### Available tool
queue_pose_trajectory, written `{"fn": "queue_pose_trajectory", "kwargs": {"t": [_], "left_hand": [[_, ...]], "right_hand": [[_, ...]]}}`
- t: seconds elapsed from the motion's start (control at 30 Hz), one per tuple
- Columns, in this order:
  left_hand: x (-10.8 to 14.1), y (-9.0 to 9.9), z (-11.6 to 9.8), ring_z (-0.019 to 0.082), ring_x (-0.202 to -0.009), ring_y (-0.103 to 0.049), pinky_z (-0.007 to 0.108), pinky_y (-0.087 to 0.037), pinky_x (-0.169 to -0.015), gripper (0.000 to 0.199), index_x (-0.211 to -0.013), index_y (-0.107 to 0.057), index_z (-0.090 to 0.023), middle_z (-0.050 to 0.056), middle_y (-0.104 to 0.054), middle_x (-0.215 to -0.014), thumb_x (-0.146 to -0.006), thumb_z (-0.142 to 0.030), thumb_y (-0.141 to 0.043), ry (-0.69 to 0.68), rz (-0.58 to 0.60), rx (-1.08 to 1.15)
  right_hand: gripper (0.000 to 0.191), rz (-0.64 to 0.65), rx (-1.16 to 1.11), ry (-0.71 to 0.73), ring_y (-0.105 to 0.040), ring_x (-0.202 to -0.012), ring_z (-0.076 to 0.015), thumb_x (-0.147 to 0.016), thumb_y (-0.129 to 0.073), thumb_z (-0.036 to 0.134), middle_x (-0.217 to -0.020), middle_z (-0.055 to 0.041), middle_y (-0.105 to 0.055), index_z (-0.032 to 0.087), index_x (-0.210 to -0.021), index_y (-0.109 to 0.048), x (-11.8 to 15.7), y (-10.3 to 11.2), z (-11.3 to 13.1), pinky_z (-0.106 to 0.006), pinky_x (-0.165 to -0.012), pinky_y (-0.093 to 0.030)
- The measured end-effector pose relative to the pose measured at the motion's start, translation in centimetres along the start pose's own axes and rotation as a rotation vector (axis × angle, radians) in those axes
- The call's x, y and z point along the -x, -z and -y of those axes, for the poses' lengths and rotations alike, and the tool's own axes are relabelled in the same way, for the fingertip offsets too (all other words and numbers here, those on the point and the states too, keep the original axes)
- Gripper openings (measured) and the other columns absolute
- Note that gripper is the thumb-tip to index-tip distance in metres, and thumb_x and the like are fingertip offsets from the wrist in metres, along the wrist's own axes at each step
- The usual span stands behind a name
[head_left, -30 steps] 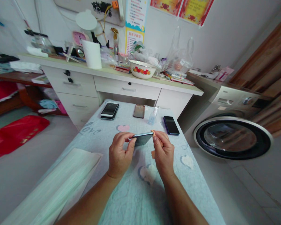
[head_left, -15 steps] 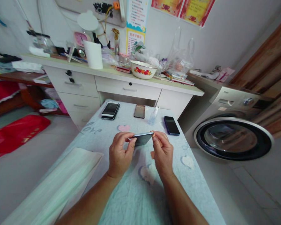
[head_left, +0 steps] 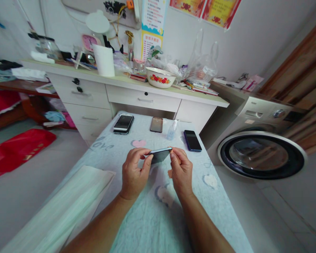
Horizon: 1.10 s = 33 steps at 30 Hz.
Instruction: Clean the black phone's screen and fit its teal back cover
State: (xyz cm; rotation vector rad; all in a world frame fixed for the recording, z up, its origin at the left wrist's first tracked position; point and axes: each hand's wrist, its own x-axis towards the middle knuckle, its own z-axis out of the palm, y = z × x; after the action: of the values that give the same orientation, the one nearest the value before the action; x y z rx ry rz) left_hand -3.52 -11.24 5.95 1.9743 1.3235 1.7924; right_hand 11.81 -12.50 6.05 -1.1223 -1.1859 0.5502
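Observation:
A dark smartphone [head_left: 160,156] is held up over the table, tilted so that one long edge faces upward. My left hand [head_left: 135,172] pinches its left end between thumb and fingers. At the opposite end, the thumb and fingertips of my right hand [head_left: 181,170] close on the phone's corner. A small orange-brown piece [head_left: 170,173] shows beside my right palm; whether it lies on the cloth or is held, I cannot tell. Beyond the hands stands a clear spray bottle [head_left: 172,130], with a brown-edged phone case [head_left: 156,124] lying flat to its left.
A blue-edged phone [head_left: 192,141] lies at the right of the cloth-covered table [head_left: 147,218], and stacked phones [head_left: 123,123] at the far left. A pale folded sheet [head_left: 68,200] covers the left edge. A desk [head_left: 144,102] stands behind, a washing machine [head_left: 252,116] to the right.
My right hand has shifted very slightly left at the phone's end. The phone and my left hand stay almost the same; the whole view has moved a little.

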Motion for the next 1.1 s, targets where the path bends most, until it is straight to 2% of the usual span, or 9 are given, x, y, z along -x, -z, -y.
{"fn": "queue_pose_trajectory", "kwargs": {"t": [0.2,0.6,1.1], "left_hand": [[0.1,0.0,0.3,0.013,-0.076,-0.059,0.029,-0.050,-0.078,0.011,-0.096,-0.062,-0.020,0.001,-0.062,-0.088,-0.086,-0.025,-0.060,0.014,-0.003,-0.013],[0.1,0.0,-0.1,0.013,-0.078,-0.059,0.027,-0.049,-0.076,0.010,-0.096,-0.061,-0.019,0.001,-0.063,-0.088,-0.086,-0.021,-0.059,-0.008,0.006,-0.007],[-0.3,0.1,0.5,0.014,-0.079,-0.060,0.027,-0.051,-0.076,0.012,-0.095,-0.062,-0.019,0.002,-0.064,-0.089,-0.088,-0.028,-0.056,0.067,-0.031,-0.013]], "right_hand": [[0.019,0.002,-0.031,-0.036,-0.061,-0.093,-0.0172,-0.089,-0.059,0.034,-0.096,-0.0037,-0.064,0.021,-0.095,-0.071,0.0,-0.5,-0.9,-0.033,-0.085,-0.049],[0.020,0.011,0.019,0.064,-0.060,-0.101,-0.0183,-0.092,-0.056,0.030,-0.103,-0.0053,-0.065,0.023,-0.102,-0.071,-0.3,0.0,1.0,-0.034,-0.089,-0.048],[0.019,0.110,-0.103,-0.042,-0.063,-0.095,-0.0176,-0.087,-0.059,0.032,-0.101,-0.0050,-0.062,0.022,-0.100,-0.069,0.0,-1.1,-2.7,-0.033,-0.087,-0.052]]}}
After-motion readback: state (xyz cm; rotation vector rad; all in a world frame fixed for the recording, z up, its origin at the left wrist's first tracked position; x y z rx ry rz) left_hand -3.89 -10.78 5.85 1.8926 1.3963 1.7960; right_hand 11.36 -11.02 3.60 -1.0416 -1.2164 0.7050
